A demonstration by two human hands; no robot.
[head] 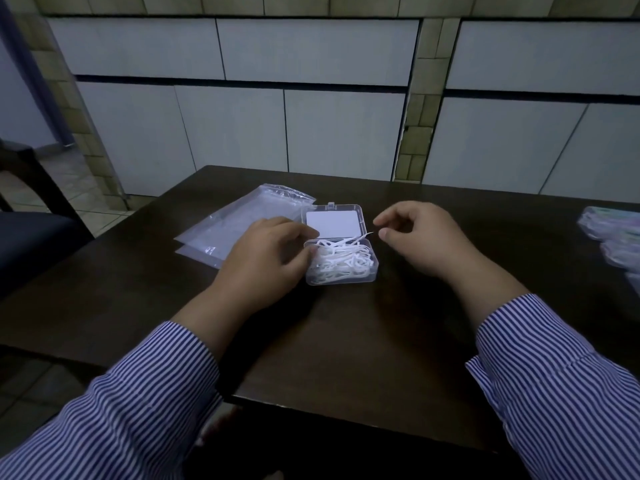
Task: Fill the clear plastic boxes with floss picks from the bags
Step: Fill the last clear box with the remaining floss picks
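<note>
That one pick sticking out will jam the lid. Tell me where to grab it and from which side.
Pinch the thin pointed tip of the stray floss pick, which juts over the clear box's far right corner. Come in from the right with the right hand, already beside it; the left hand rests against the box's left side.

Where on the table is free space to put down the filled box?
Bare table lies in front of the open box, between both forearms, and behind the right hand up to the stack at the right edge. Crowded: left of the box, where the left hand and bags lie.
</note>
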